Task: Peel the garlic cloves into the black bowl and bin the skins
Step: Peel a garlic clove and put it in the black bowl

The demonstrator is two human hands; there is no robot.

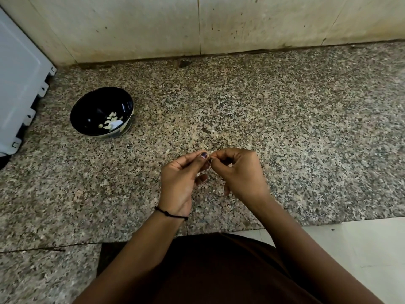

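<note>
A black bowl (87, 115) stands on the granite counter at the left, with several pale peeled garlic cloves (111, 121) lying in its bottom. Above the counter's middle my left hand (182, 181) and my right hand (238, 172) meet fingertip to fingertip. Between the thumbs and forefingers they pinch a small garlic clove (211, 153), of which only a pale sliver shows. The rest of the clove is hidden by the fingers. A thin black thread band circles my left wrist.
A white appliance (19, 84) stands at the far left beside the bowl. A stained tiled wall (219, 25) backs the speckled granite counter (306, 128). The counter's front edge runs at lower right, with white floor (361, 249) beyond. No bin is in view.
</note>
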